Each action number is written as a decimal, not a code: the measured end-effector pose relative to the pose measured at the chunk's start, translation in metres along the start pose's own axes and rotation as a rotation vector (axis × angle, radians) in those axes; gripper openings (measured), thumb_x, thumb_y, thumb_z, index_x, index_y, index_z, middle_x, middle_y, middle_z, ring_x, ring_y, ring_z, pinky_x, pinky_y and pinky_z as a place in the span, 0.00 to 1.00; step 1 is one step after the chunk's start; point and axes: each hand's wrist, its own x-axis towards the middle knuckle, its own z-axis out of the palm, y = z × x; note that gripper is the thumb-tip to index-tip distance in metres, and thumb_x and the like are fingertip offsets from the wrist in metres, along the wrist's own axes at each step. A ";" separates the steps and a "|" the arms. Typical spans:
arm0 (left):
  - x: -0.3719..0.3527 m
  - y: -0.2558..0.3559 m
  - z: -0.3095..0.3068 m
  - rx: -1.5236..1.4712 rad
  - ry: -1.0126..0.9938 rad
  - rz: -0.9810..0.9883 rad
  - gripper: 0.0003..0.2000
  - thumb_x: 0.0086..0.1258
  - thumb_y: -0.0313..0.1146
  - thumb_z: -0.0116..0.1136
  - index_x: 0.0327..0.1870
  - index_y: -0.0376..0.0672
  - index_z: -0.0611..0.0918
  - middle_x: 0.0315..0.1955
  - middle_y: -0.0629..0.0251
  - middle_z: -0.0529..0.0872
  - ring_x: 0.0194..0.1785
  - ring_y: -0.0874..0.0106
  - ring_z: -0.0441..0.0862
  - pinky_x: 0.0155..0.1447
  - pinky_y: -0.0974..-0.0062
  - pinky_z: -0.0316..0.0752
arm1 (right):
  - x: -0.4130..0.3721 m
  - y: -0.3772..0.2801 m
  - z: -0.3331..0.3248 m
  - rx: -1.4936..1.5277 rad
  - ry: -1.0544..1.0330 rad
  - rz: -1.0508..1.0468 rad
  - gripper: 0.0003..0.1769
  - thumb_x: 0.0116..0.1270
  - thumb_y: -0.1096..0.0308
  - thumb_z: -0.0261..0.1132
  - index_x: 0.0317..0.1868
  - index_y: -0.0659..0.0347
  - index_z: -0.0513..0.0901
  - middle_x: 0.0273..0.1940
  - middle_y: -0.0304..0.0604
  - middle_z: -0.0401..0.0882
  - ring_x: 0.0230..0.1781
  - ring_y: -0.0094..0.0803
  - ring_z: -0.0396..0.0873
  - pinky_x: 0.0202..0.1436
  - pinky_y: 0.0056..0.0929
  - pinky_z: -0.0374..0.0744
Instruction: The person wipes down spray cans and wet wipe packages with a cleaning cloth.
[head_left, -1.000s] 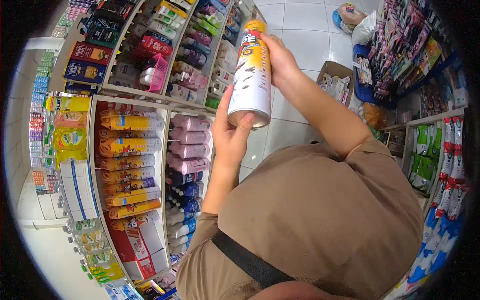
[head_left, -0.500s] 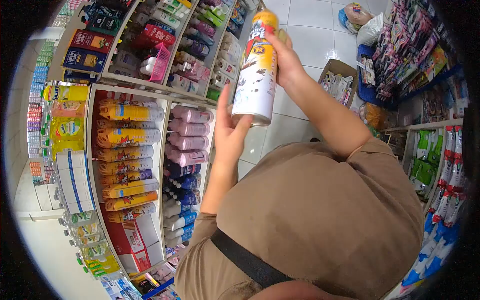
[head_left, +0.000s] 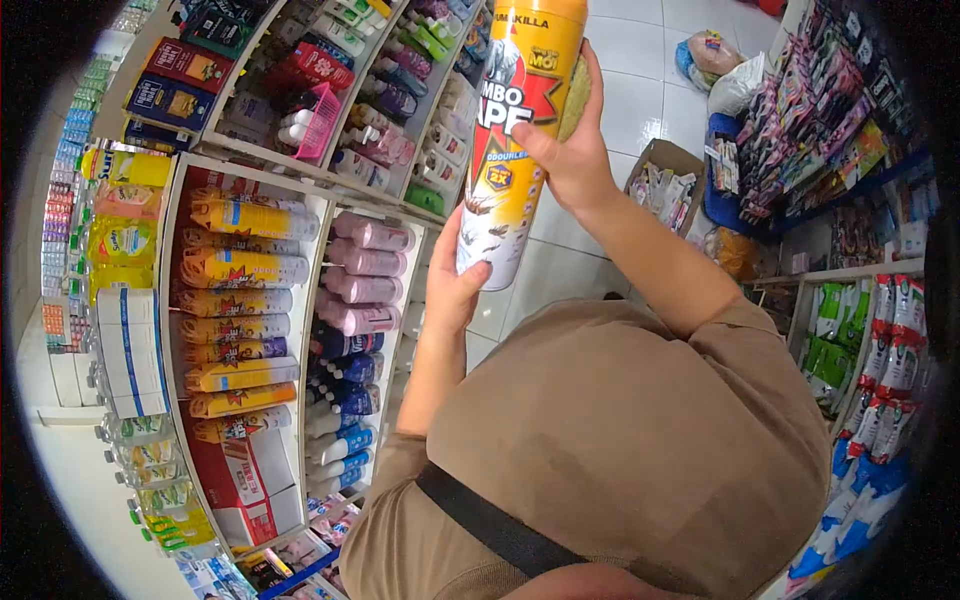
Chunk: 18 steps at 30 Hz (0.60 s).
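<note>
Head view: two hands hold one aerosol spray can upright in a shop aisle.
Right hand (head_left: 572, 160) is closed round the middle of the spray can (head_left: 512, 140), thumb across the printed front, fingers wrapped behind. Left hand (head_left: 448, 285) cups the lower end of the can from the left and touches it; how far its fingers close behind the can cannot be seen. The can stands raised in front of the chest, slightly tilted, orange top uppermost. Just left of it, shelving (head_left: 318, 215) carries pink bottles (head_left: 365, 265) and yellow cans (head_left: 245, 270). An open cardboard box (head_left: 665, 180) sits on the white tile floor (head_left: 640, 60) beyond the right forearm.
</note>
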 end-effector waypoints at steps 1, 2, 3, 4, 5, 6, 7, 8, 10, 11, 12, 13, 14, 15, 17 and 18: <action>0.000 0.002 -0.004 0.038 -0.003 0.012 0.42 0.49 0.37 0.69 0.64 0.32 0.59 0.59 0.57 0.68 0.62 0.66 0.65 0.65 0.69 0.58 | -0.002 -0.004 0.004 0.037 0.002 0.012 0.50 0.52 0.77 0.63 0.68 0.57 0.37 0.59 0.45 0.60 0.58 0.33 0.64 0.61 0.35 0.66; 0.000 0.003 -0.007 0.075 -0.005 0.025 0.42 0.48 0.36 0.69 0.64 0.31 0.59 0.58 0.57 0.68 0.62 0.66 0.65 0.65 0.69 0.58 | -0.005 -0.007 0.006 0.047 0.009 0.026 0.51 0.52 0.76 0.64 0.68 0.57 0.36 0.58 0.46 0.60 0.58 0.34 0.65 0.59 0.35 0.69; 0.000 0.011 -0.002 0.090 -0.043 0.024 0.41 0.48 0.36 0.69 0.64 0.31 0.60 0.58 0.56 0.69 0.62 0.66 0.66 0.65 0.70 0.58 | -0.008 -0.008 0.008 0.056 0.015 0.041 0.52 0.52 0.74 0.65 0.68 0.57 0.35 0.58 0.47 0.60 0.57 0.34 0.65 0.57 0.35 0.71; 0.000 0.012 -0.003 0.115 -0.059 0.020 0.42 0.48 0.36 0.69 0.64 0.31 0.60 0.58 0.56 0.69 0.62 0.66 0.66 0.65 0.70 0.58 | -0.009 -0.009 0.009 0.066 0.017 0.058 0.54 0.52 0.72 0.67 0.67 0.57 0.34 0.57 0.49 0.61 0.56 0.35 0.66 0.55 0.36 0.73; -0.001 0.012 -0.004 0.138 -0.070 0.020 0.42 0.48 0.36 0.69 0.64 0.31 0.60 0.58 0.56 0.69 0.62 0.67 0.66 0.65 0.70 0.58 | -0.011 -0.007 0.008 0.044 0.019 0.050 0.53 0.52 0.74 0.65 0.67 0.56 0.34 0.57 0.48 0.60 0.57 0.35 0.65 0.52 0.36 0.75; -0.002 0.012 -0.005 0.162 -0.070 0.027 0.42 0.49 0.37 0.69 0.64 0.31 0.59 0.58 0.56 0.69 0.62 0.67 0.66 0.65 0.71 0.58 | -0.013 -0.008 0.008 0.018 0.040 0.062 0.52 0.52 0.75 0.64 0.67 0.56 0.35 0.57 0.47 0.60 0.57 0.35 0.65 0.53 0.36 0.74; -0.002 0.015 -0.005 0.184 -0.104 0.016 0.43 0.48 0.36 0.69 0.64 0.31 0.59 0.59 0.57 0.68 0.62 0.68 0.65 0.65 0.71 0.57 | -0.015 -0.010 0.009 0.002 0.048 0.077 0.52 0.51 0.75 0.64 0.67 0.56 0.35 0.57 0.47 0.59 0.57 0.35 0.64 0.54 0.36 0.73; -0.005 0.012 -0.011 0.241 -0.096 -0.025 0.43 0.48 0.36 0.71 0.65 0.32 0.59 0.59 0.58 0.68 0.62 0.69 0.65 0.65 0.71 0.57 | -0.017 -0.010 0.011 -0.004 0.044 0.096 0.52 0.51 0.76 0.64 0.67 0.57 0.36 0.58 0.47 0.59 0.57 0.35 0.64 0.54 0.36 0.73; -0.005 0.009 -0.009 0.287 -0.193 -0.028 0.45 0.48 0.34 0.71 0.66 0.34 0.57 0.61 0.60 0.65 0.64 0.71 0.62 0.66 0.72 0.55 | -0.023 -0.004 0.008 -0.024 0.009 0.136 0.51 0.49 0.76 0.63 0.68 0.57 0.38 0.58 0.46 0.57 0.58 0.35 0.63 0.58 0.36 0.70; -0.005 0.014 0.000 0.265 -0.210 -0.045 0.45 0.48 0.33 0.70 0.67 0.36 0.55 0.61 0.61 0.65 0.64 0.71 0.61 0.66 0.72 0.55 | -0.026 -0.007 0.013 -0.041 -0.005 0.151 0.51 0.49 0.75 0.64 0.67 0.58 0.39 0.59 0.46 0.57 0.59 0.36 0.63 0.60 0.35 0.68; -0.005 0.011 0.002 0.276 -0.208 -0.011 0.45 0.47 0.31 0.70 0.67 0.38 0.55 0.60 0.62 0.66 0.63 0.72 0.62 0.66 0.72 0.55 | -0.029 -0.009 0.018 -0.060 -0.016 0.163 0.51 0.48 0.75 0.65 0.67 0.59 0.40 0.59 0.47 0.57 0.59 0.36 0.62 0.61 0.35 0.66; -0.008 0.013 0.008 0.310 -0.109 0.040 0.43 0.47 0.31 0.70 0.65 0.38 0.58 0.58 0.61 0.68 0.61 0.72 0.64 0.64 0.72 0.58 | -0.033 -0.007 0.022 -0.101 -0.062 0.149 0.52 0.48 0.74 0.65 0.67 0.59 0.40 0.59 0.47 0.57 0.59 0.36 0.62 0.62 0.35 0.65; -0.009 0.015 0.008 0.324 -0.106 0.065 0.42 0.47 0.31 0.70 0.64 0.38 0.59 0.57 0.61 0.69 0.61 0.72 0.64 0.64 0.73 0.59 | -0.039 -0.002 0.024 -0.145 -0.101 0.129 0.52 0.48 0.74 0.66 0.67 0.60 0.39 0.59 0.48 0.56 0.59 0.36 0.62 0.62 0.35 0.65; -0.008 0.016 0.008 0.339 -0.113 0.084 0.42 0.47 0.31 0.70 0.64 0.38 0.60 0.56 0.61 0.69 0.60 0.72 0.65 0.63 0.73 0.60 | -0.043 0.000 0.025 -0.192 -0.132 0.103 0.52 0.48 0.73 0.66 0.67 0.60 0.39 0.59 0.48 0.56 0.59 0.36 0.62 0.62 0.35 0.64; -0.006 0.013 0.003 0.386 -0.128 0.146 0.40 0.46 0.33 0.71 0.61 0.37 0.61 0.53 0.59 0.73 0.57 0.71 0.69 0.60 0.72 0.64 | -0.050 -0.001 0.032 -0.164 -0.144 0.137 0.53 0.48 0.72 0.67 0.67 0.61 0.39 0.59 0.48 0.56 0.59 0.36 0.62 0.62 0.34 0.64; -0.007 0.013 0.001 0.403 -0.100 0.161 0.41 0.46 0.34 0.72 0.61 0.37 0.61 0.52 0.58 0.73 0.57 0.70 0.69 0.60 0.72 0.64 | -0.051 -0.001 0.033 -0.157 -0.144 0.154 0.53 0.48 0.71 0.67 0.67 0.61 0.39 0.59 0.49 0.56 0.59 0.36 0.62 0.62 0.34 0.64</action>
